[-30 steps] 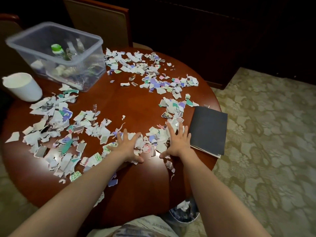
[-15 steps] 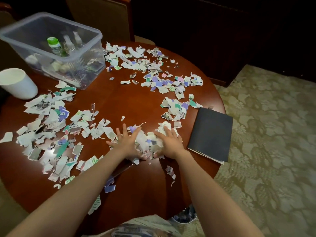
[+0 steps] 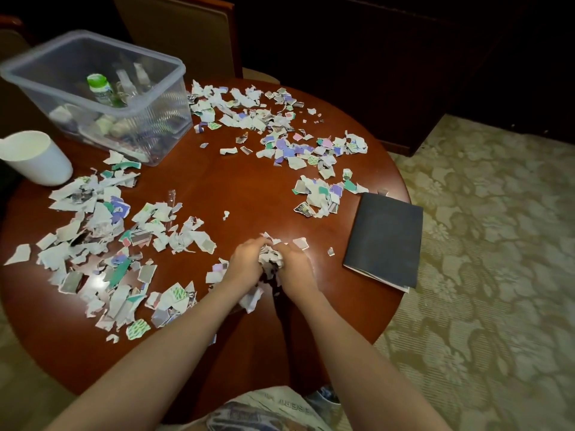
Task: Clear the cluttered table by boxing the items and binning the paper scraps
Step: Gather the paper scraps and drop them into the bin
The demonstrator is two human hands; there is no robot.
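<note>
table [image 3: 236, 181]: glossy wood | box [image 3: 161, 119]: clear plastic | scraps [image 3: 93, 219]: torn paper | notebook [image 3: 385, 241]: matt

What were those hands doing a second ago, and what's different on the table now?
The left hand and right hand, spread flat and apart on the paper a second ago, have swept inward toward each other and now grip a bundle of scraps between them, near the front of the table. The clear box, white cup, dark notebook and the other scrap piles lie as before.
</note>
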